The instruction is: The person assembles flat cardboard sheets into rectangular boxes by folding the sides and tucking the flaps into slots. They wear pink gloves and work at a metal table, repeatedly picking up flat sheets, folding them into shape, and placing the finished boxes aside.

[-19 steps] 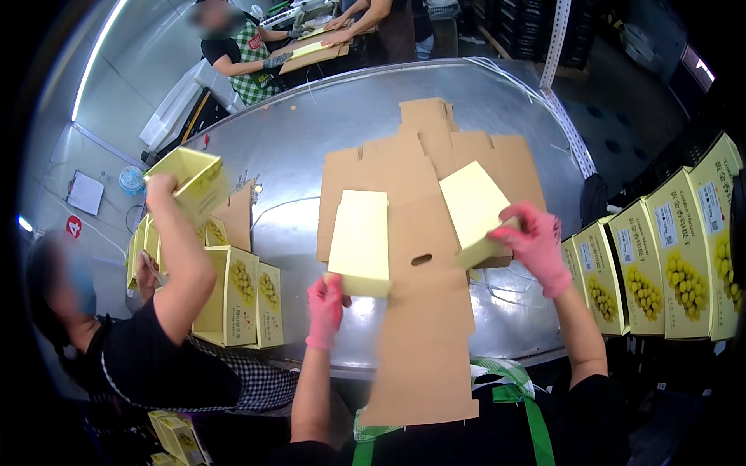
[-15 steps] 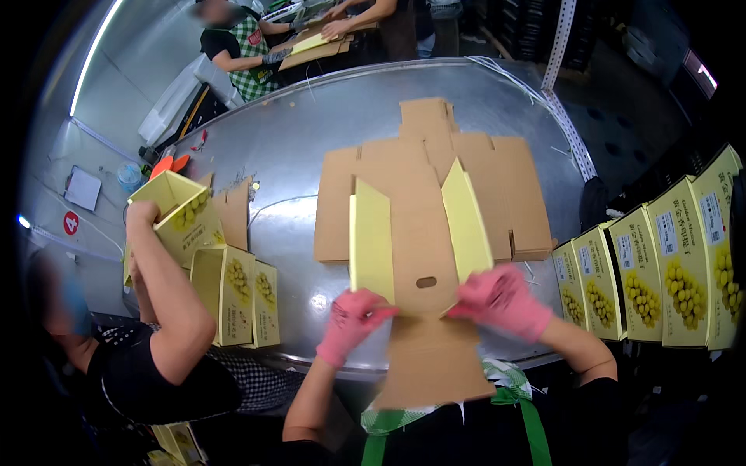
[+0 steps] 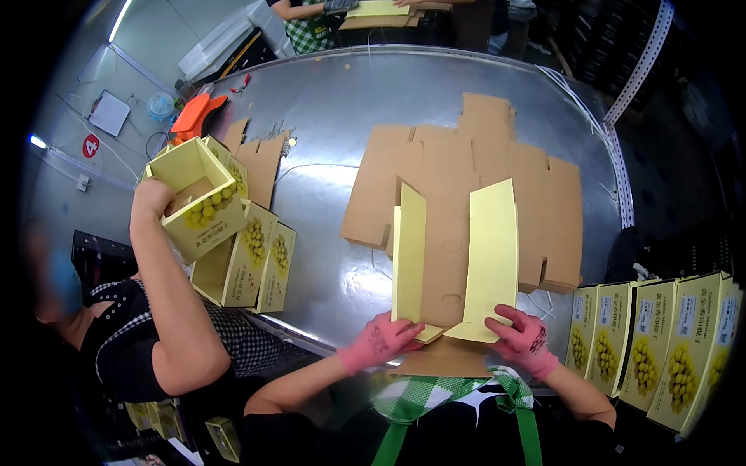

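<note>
A partly folded cardboard box (image 3: 491,260) stands in front of me on the table. Its two long side walls are raised, pale yellow on the faces I see, with a brown base between them. My left hand (image 3: 382,340), in a pink glove, pinches the near end of the left wall, where a small yellow flap turns inward. At the near corner of the right wall, my pink-gloved right hand (image 3: 525,339) grips the edge with curled fingers. The right wall's end flap also angles inward. A brown end panel (image 3: 439,362) reaches toward my apron.
Flat brown cardboard blanks (image 3: 544,186) lie beneath and beyond the box on the metal table (image 3: 326,101). At left, a co-worker's arm (image 3: 167,272) reaches into a yellow grape-printed box (image 3: 206,225). Finished boxes (image 3: 641,349) line the right side. An orange tool (image 3: 196,116) sits far left.
The near end flaps of both side walls have swung inward, with my hands at those corners. The whole view has shifted, and the co-worker's box at left is tilted differently.
</note>
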Demonstrator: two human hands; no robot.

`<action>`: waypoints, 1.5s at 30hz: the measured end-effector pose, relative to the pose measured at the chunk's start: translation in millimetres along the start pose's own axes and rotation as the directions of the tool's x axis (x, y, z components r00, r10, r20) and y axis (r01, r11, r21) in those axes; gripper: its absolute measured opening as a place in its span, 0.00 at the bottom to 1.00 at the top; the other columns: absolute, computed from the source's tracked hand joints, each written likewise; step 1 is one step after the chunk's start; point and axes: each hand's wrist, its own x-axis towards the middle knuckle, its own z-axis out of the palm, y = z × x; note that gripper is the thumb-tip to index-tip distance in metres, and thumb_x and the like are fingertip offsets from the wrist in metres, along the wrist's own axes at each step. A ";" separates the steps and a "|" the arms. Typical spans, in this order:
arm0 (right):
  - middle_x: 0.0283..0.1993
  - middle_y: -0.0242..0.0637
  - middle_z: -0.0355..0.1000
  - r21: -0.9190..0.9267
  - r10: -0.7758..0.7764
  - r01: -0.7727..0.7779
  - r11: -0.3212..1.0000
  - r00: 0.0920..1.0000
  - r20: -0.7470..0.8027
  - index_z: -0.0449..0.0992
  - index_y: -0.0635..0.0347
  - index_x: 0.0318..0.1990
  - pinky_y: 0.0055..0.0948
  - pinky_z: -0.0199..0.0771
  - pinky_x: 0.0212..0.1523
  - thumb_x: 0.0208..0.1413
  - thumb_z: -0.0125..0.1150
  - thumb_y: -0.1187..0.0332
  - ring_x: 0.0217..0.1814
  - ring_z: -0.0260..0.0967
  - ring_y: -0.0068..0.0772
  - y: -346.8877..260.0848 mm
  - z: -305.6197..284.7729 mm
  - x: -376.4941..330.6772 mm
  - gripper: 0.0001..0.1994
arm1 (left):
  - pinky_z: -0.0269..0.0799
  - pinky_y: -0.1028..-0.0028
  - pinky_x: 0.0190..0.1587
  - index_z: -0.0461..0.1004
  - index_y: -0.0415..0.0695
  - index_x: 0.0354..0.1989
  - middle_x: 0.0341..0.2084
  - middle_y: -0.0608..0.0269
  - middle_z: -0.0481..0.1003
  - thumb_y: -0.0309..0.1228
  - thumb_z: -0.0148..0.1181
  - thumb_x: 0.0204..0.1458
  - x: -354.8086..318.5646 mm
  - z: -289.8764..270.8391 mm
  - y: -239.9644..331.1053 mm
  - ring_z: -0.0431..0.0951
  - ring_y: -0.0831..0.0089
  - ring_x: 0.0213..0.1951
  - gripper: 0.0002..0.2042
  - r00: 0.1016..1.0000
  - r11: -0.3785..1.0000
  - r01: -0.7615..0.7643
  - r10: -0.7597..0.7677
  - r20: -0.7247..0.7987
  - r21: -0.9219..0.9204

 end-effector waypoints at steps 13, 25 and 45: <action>0.48 0.42 0.68 -0.071 -0.097 0.093 0.993 0.994 -0.055 0.69 0.58 0.50 0.40 0.68 0.38 0.33 0.70 0.62 0.40 0.68 0.46 14.8 22.0 19.9 0.31 | 0.71 0.69 0.28 0.73 0.53 0.46 0.32 0.64 0.70 0.35 0.59 0.46 -1.4 -2.2 -9.6 0.74 0.65 0.28 0.16 0.992 0.997 0.070 -0.073 0.102 0.031; 0.47 0.40 0.67 0.258 0.136 -0.049 0.965 0.934 -0.329 0.68 0.61 0.43 0.30 0.65 0.50 0.39 0.61 0.80 0.49 0.65 0.36 37.9 -3.0 46.6 0.19 | 0.68 0.64 0.31 0.70 0.45 0.43 0.28 0.59 0.70 0.32 0.62 0.47 30.0 -22.3 -29.8 0.72 0.58 0.30 0.15 0.939 0.989 0.090 -0.125 -0.320 -0.121; 0.21 0.29 0.66 -0.263 -0.274 0.262 0.929 0.962 -0.011 0.74 0.45 0.49 0.30 0.65 0.20 0.40 0.66 0.67 0.21 0.66 0.30 -9.9 -8.3 -6.2 0.23 | 0.72 0.70 0.26 0.69 0.58 0.55 0.25 0.66 0.70 0.28 0.63 0.44 8.7 -12.6 36.1 0.73 0.68 0.21 0.26 0.997 0.996 -0.068 0.069 -0.025 0.059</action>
